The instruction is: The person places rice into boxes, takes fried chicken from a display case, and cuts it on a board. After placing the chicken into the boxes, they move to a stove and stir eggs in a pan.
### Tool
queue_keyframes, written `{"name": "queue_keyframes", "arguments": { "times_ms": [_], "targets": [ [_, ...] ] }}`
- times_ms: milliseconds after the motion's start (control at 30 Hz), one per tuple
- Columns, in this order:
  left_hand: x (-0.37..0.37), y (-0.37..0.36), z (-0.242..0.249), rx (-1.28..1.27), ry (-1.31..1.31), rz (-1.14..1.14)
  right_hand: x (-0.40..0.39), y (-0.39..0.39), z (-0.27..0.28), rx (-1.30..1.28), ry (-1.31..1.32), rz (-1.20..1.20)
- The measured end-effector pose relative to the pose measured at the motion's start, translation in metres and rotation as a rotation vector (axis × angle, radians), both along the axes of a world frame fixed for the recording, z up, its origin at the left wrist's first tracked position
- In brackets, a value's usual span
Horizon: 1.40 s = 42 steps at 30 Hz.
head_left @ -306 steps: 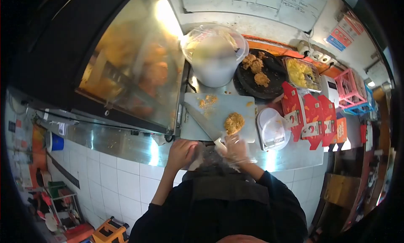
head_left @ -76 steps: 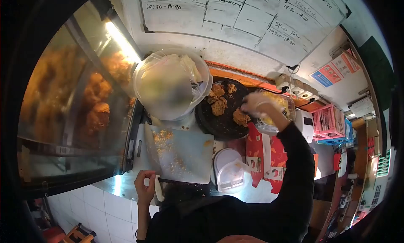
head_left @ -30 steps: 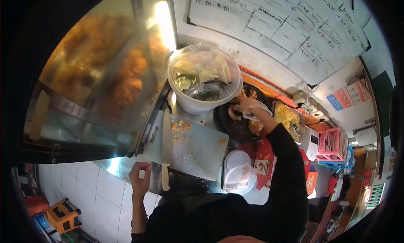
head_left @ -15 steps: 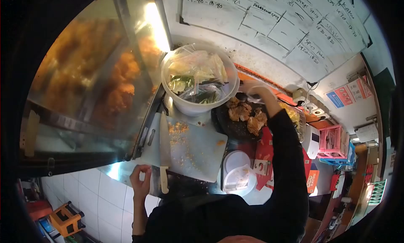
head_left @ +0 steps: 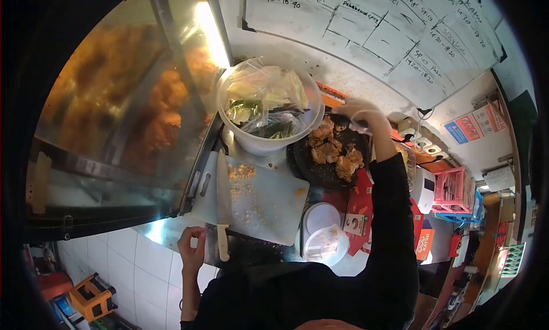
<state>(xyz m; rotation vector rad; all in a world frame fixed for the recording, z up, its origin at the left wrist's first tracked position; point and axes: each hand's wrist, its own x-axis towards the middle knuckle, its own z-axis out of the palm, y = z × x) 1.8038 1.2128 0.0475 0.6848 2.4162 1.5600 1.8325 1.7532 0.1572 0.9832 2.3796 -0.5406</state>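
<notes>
My right hand (head_left: pixel 366 117) reaches over the far edge of a black stone mortar (head_left: pixel 326 170), its fingers wrapped round something dark and clear that is too blurred to name. Several fried meat pieces (head_left: pixel 326 151) lie in the mortar. My left hand (head_left: pixel 192 245) hovers near the counter's front edge, thumb and fingertips pressed together; anything between them is too small to see. Beside it, a knife (head_left: pixel 223 204) with a pale handle rests on the cutting board (head_left: pixel 269 201), which is strewn with yellow crumbs.
A white bucket (head_left: pixel 260 142) of plastic bags stands behind the board. A glass display case (head_left: pixel 114 164) fills the left. Right of the board are a small white tub (head_left: pixel 334 253), red boxes (head_left: pixel 360 207) and a pink basket (head_left: pixel 449 190). Wall sockets (head_left: pixel 420 140) sit at the back right.
My right hand has moved slightly right and up, uncovering more meat at the mortar's far side. My left hand stays in nearly the same place.
</notes>
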Motion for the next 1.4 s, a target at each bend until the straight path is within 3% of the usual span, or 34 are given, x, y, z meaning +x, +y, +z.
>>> {"name": "queue_keyframes", "arguments": {
  "times_ms": [67,167,233,333,433,533,567,700,800,900,1000,1067,1133,1200,1300,1400],
  "targets": [
    [0.002,0.002,-0.001,0.012,-0.008,0.020,0.000,0.005,-0.015,0.067,0.010,0.054],
    [-0.001,0.013,0.000,0.034,0.025,-0.056,-0.011,0.019,-0.106,0.096,-0.001,-0.109],
    [-0.004,0.020,0.004,0.062,0.062,-0.083,-0.007,0.024,-0.097,-0.034,-0.017,-0.167],
    [-0.005,0.013,0.011,0.073,0.068,-0.069,0.021,0.042,-0.054,0.025,-0.019,-0.091],
    [0.001,-0.007,0.008,0.029,0.046,-0.019,0.055,0.048,-0.035,0.232,-0.098,0.208],
    [0.007,-0.010,0.000,0.026,0.010,0.007,0.107,0.044,-0.059,0.479,0.068,0.511],
    [0.009,-0.008,-0.001,0.023,-0.006,0.007,0.103,0.020,-0.043,0.497,-0.133,0.412],
    [0.012,0.005,0.001,0.026,0.014,-0.058,0.147,0.071,-0.113,0.835,0.206,0.840],
    [0.010,0.011,0.003,0.024,0.034,-0.077,0.150,0.056,-0.108,0.762,-0.017,0.788],
    [0.010,0.011,0.000,-0.003,0.032,-0.067,0.143,0.054,-0.121,0.483,0.009,0.551],
    [0.010,0.012,-0.002,-0.004,0.043,-0.076,0.114,-0.014,-0.056,0.086,0.001,0.150],
    [0.011,0.014,-0.003,0.021,0.035,-0.081,0.118,0.007,-0.121,0.037,-0.144,0.257],
    [0.012,0.013,-0.003,0.021,0.044,-0.091,0.120,-0.002,-0.137,0.113,-0.210,0.266],
    [0.011,0.010,-0.002,-0.001,0.071,-0.098,0.109,-0.044,-0.109,0.318,-0.197,0.183],
    [0.010,-0.001,-0.005,0.001,0.081,-0.059,0.113,-0.012,-0.165,0.279,-0.330,0.660],
    [0.009,-0.011,-0.007,-0.008,0.052,-0.009,0.112,-0.012,-0.164,0.255,-0.308,0.466]
  ]
}}
